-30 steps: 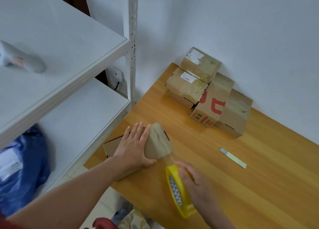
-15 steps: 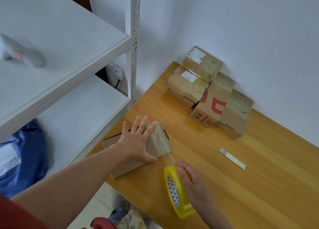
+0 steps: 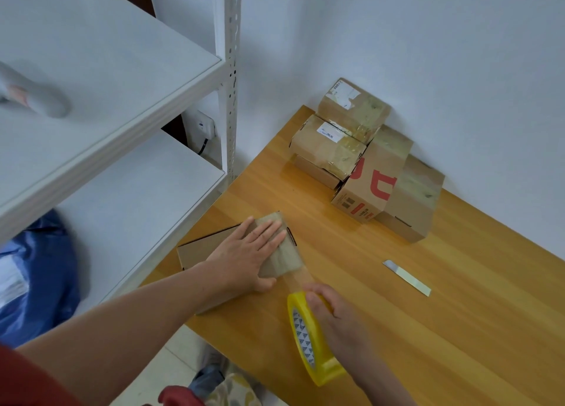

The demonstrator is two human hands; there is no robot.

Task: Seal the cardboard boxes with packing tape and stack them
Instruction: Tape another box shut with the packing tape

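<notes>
Cardboard box (image 3: pixel 200 250) under flat left hand (image 3: pixel 244 254), five stacked boxes (image 3: pixel 363 173), right hand (image 3: pixel 341 318) gripping one tape roll (image 3: pixel 307 343)

I count six cardboard boxes on the table (image 3: pixel 458 329): one near box (image 3: pixel 211 248) and five piled by the wall. Those are the top box (image 3: pixel 354 106), the labelled box (image 3: pixel 327 149), the red-printed box (image 3: pixel 376 188), the plain box (image 3: pixel 412 204) and a flat box (image 3: pixel 315 171), though on my feed that last one may be part of its neighbour. One tape roll (image 3: pixel 305 341). One metal strip (image 3: pixel 406 278). Two hands: left hand (image 3: pixel 244 256), right hand (image 3: pixel 339 317). Two shelves: upper shelf (image 3: pixel 107 54), lower shelf (image 3: pixel 131 197). One blue bag (image 3: pixel 39 268). One grey object (image 3: pixel 33 97).
</notes>
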